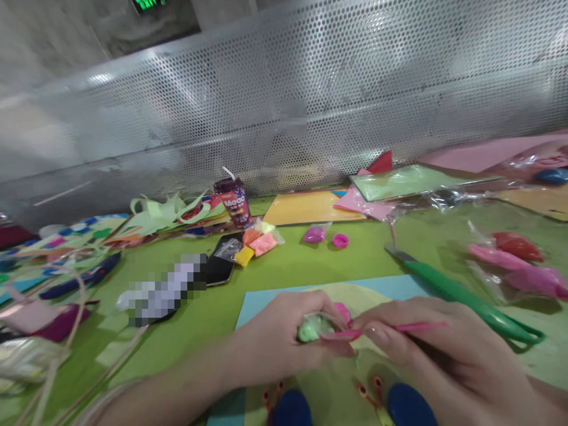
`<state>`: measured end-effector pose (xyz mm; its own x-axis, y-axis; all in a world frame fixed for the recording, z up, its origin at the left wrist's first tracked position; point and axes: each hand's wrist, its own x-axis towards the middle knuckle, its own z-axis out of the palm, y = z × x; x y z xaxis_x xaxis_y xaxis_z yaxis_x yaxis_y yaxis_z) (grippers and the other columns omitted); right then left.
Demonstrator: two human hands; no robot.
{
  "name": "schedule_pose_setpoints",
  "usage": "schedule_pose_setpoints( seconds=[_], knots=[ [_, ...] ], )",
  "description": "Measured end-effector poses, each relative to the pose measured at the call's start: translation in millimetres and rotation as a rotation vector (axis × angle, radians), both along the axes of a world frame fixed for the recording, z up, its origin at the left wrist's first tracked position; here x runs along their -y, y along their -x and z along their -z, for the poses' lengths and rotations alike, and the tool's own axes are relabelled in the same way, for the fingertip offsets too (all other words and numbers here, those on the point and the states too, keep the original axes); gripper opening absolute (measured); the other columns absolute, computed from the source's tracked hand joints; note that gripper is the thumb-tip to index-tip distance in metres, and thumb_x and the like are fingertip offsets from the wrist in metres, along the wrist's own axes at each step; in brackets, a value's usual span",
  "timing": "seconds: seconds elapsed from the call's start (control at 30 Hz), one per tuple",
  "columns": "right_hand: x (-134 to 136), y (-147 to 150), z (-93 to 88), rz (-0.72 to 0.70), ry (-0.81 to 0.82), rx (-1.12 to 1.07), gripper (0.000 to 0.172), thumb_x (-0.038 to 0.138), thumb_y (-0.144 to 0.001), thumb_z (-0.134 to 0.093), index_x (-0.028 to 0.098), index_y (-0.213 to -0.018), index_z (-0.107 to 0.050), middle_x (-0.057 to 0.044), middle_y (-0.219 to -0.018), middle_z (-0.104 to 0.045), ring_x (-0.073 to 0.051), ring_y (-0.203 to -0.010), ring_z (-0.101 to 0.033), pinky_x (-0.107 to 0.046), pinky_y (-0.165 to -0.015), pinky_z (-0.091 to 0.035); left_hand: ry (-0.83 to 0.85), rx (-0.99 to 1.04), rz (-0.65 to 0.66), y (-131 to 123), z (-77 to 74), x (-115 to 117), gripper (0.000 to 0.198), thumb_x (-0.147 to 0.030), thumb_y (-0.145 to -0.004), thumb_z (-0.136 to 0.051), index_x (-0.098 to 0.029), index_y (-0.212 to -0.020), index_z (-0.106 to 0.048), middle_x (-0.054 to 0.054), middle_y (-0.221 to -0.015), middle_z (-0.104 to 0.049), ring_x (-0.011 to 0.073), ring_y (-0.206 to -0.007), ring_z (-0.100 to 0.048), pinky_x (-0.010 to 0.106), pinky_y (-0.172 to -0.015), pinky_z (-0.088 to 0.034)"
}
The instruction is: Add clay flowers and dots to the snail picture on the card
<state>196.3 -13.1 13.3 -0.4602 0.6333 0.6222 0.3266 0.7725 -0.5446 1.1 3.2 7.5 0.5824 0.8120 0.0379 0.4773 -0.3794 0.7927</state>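
Note:
My left hand (288, 334) is closed around a small clear bag of pale green modelling clay (313, 327). My right hand (448, 352) pinches a thin pink plastic modelling tool (419, 326), whose wider end reaches the mouth of the bag. Just behind the fingertips shows a round pink piece (341, 311), partly covered. Beneath both hands lies a light blue sheet (261, 302) with a yellow-green paper shape on it. Dark blue discs (290, 408) and small orange stalks with eyes (362, 390) rest on that picture near the bottom edge.
Green-handled scissors (461, 296) lie by my right hand. Bagged pink and red clay (528, 269) is further right. Behind stand a purple cup with a straw (234, 201), a black phone (220, 266), bagged purple clay (316, 234) and a pink cap (341, 240). Paper scraps cover the left.

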Motion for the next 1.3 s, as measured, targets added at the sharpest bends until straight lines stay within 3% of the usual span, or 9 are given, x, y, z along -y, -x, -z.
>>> schedule_pose_setpoints(
  seconds=[0.27,0.4,0.53,0.67,0.87,1.0,1.13,1.3],
  knots=[
    [-2.3,3.5,0.0,-0.008,0.095,-0.06,0.026,0.023,-0.09,-0.043,0.024,-0.076,-0.065,-0.001,-0.074,-0.071,-0.012,-0.063,-0.066,-0.017,-0.05,-0.051,0.028,-0.035,0.017,1.8,2.3,-2.3,0.023,-0.039,-0.074,-0.065,-0.021,-0.088,-0.063,-0.004,-0.083,-0.063,0.0088,-0.068,-0.052,0.018,-0.061,-0.037],
    [-4.3,5.3,-1.5,-0.052,0.276,-0.07,0.028,0.029,-0.091,-0.044,0.021,-0.074,-0.065,0.0,-0.071,-0.069,-0.011,-0.064,-0.064,-0.017,-0.057,-0.052,0.016,-0.067,0.048,1.3,1.6,-3.2,0.023,-0.039,-0.074,-0.065,-0.02,-0.087,-0.061,-0.004,-0.079,-0.061,0.0097,-0.069,-0.053,0.019,-0.061,-0.038],
    [-7.7,4.0,-4.4,-0.124,0.397,0.026,0.037,0.037,-0.092,-0.042,0.018,-0.066,-0.06,0.001,-0.061,-0.061,-0.01,-0.055,-0.057,-0.018,-0.051,-0.046,-0.017,-0.096,0.06,1.1,0.6,-4.1,0.026,-0.042,-0.075,-0.063,-0.019,-0.086,-0.06,-0.003,-0.08,-0.061,0.011,-0.071,-0.053,0.02,-0.064,-0.038],
    [-8.1,2.9,-5.8,-0.128,0.39,0.105,0.039,0.037,-0.093,-0.039,0.018,-0.065,-0.057,0.001,-0.058,-0.056,-0.01,-0.052,-0.051,-0.02,-0.049,-0.042,-0.002,-0.089,0.038,1.3,0.2,-3.0,0.025,-0.042,-0.074,-0.064,-0.02,-0.086,-0.06,-0.003,-0.079,-0.062,0.0115,-0.071,-0.054,0.021,-0.063,-0.038],
    [-6.2,2.7,-1.1,-0.176,0.314,0.155,0.031,0.029,-0.093,-0.037,0.02,-0.076,-0.062,-0.003,-0.069,-0.062,-0.014,-0.065,-0.059,-0.024,-0.061,-0.048,-0.002,-0.041,0.016,-0.8,-0.3,-2.0,0.02,-0.039,-0.077,-0.061,-0.02,-0.084,-0.062,-0.003,-0.079,-0.063,0.0114,-0.07,-0.054,0.02,-0.062,-0.038],
    [-7.3,5.9,2.9,-0.18,0.243,0.211,0.026,0.021,-0.091,-0.038,0.02,-0.082,-0.063,-0.003,-0.071,-0.063,-0.013,-0.066,-0.06,-0.023,-0.062,-0.047,0.02,-0.011,0.03,-3.0,0.6,-0.4,0.02,-0.036,-0.077,-0.061,-0.018,-0.085,-0.061,-0.001,-0.083,-0.063,0.0126,-0.075,-0.054,0.021,-0.067,-0.04],
    [-7.5,10.0,3.8,-0.135,0.173,0.237,0.024,0.017,-0.088,-0.04,0.019,-0.083,-0.064,-0.003,-0.071,-0.065,-0.013,-0.063,-0.06,-0.023,-0.057,-0.046,0.075,0.044,-0.036,-4.8,0.6,1.0,0.014,-0.03,-0.076,-0.061,-0.017,-0.081,-0.059,-0.003,-0.076,-0.06,0.0113,-0.07,-0.051,0.021,-0.063,-0.04],
    [-6.0,14.1,-2.7,-0.008,0.316,0.078,0.023,0.024,-0.087,-0.046,0.018,-0.074,-0.063,-0.002,-0.067,-0.065,-0.012,-0.058,-0.057,-0.021,-0.052,-0.044,0.25,0.128,-0.112,-5.3,-3.9,-0.1,0.02,-0.032,-0.073,-0.066,-0.017,-0.081,-0.057,-0.004,-0.069,-0.059,0.0099,-0.063,-0.052,0.02,-0.057,-0.039]
  ],
)
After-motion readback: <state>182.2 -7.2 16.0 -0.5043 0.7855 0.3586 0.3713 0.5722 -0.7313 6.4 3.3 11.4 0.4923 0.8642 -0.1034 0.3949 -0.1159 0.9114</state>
